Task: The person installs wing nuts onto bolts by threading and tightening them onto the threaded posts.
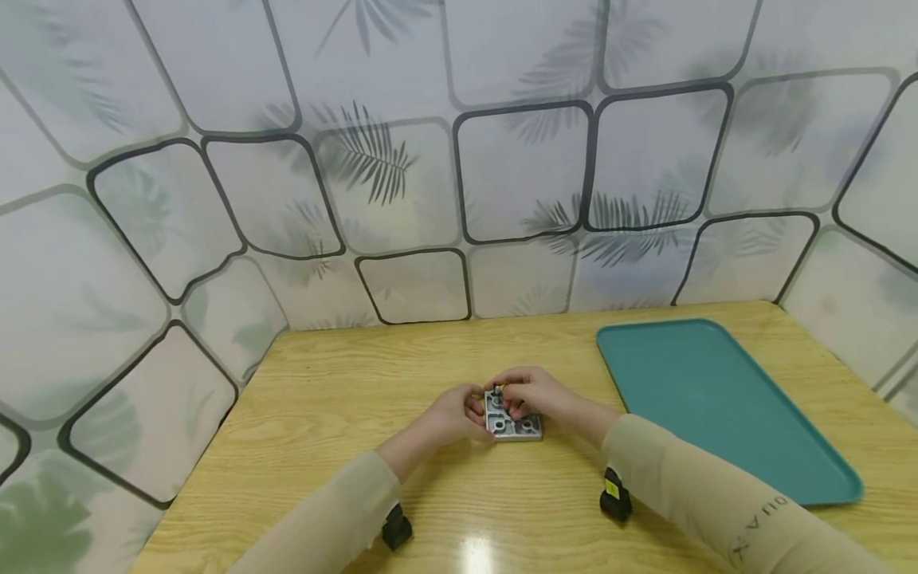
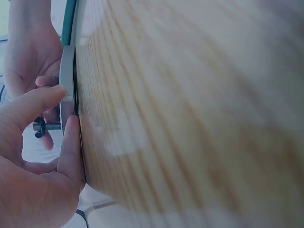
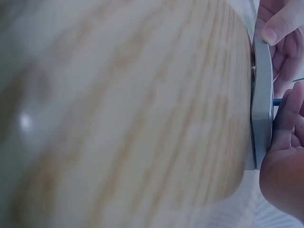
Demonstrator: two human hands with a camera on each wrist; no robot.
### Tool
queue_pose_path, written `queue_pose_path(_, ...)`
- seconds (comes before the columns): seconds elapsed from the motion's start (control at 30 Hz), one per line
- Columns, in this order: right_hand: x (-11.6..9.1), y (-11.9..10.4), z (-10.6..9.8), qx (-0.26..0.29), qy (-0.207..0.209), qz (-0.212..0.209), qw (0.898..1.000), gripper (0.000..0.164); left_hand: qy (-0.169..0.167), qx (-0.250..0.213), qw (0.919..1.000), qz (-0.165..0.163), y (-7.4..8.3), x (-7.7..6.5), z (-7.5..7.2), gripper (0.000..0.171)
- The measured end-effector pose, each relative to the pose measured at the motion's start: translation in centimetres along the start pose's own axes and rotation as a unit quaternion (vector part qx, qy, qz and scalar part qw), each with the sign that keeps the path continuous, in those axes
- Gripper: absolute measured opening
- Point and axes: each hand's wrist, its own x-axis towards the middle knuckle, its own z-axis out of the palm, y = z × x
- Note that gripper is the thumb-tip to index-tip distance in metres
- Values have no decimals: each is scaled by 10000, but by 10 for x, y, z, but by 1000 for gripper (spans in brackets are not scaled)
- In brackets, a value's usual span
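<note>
A grey metal plate (image 1: 512,431) with recesses and round holes lies on the wooden table between both hands. From it stands a threaded bolt carrying a black wing nut (image 2: 40,127). My left hand (image 1: 453,413) grips the plate's left edge, its thumb on the side in the left wrist view. Over the plate's far part, my right hand (image 1: 534,394) has its fingers curled around the wing nut and bolt. In the right wrist view, the bolt (image 3: 277,101) shows only as a short dark piece beside the right fingers, which hide the rest.
A teal tray (image 1: 724,399) lies on the table (image 1: 344,383) to the right of the right forearm. Behind and beside the table hangs a patterned curtain (image 1: 402,199). Each wrist bears a small black camera, such as the right wrist camera (image 1: 615,498).
</note>
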Motion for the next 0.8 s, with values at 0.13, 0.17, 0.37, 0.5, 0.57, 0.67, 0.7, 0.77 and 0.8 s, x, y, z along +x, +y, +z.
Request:
queue_pose_path(0.13, 0, 2, 0, -51, 44, -79, 9999, 41, -3, 27, 10000, 46, 0, 0, 0, 78)
queue_pose_path(0.17, 0, 2, 0, -89, 62, -95, 9999, 39, -6, 37, 10000, 50, 0, 0, 0, 78)
queue_pose_path(0.37, -4, -3, 3, -350, 236, -65, 9991, 29, -23, 86, 10000, 34, 1, 0, -1, 76)
queue_pose_path(0.5, -6, -6, 6, -394, 377, -3, 9985, 24, -36, 43, 10000, 16, 1, 0, -1, 76)
queue_pose_path(0.57, -5, -5, 8, -400, 458, -10, 9981, 22, -37, 39, 10000, 26, 1, 0, -1, 76)
queue_pose_path(0.67, -3, -3, 10, -466, 613, -72, 9970, 17, -19, 91, 9999, 84, 0, 1, -1, 76)
queue_pose_path(0.7, -3, -2, 11, -504, 668, -91, 9964, 16, -19, 102, 9999, 87, 1, 0, -1, 76)
queue_pose_path(0.77, -2, -1, 11, -586, 787, -88, 9951, 13, -22, 140, 9999, 95, 1, 0, -1, 76)
queue_pose_path(0.8, -2, -1, 12, -639, 843, -99, 9943, 13, -27, 150, 9998, 91, 2, 0, -1, 76)
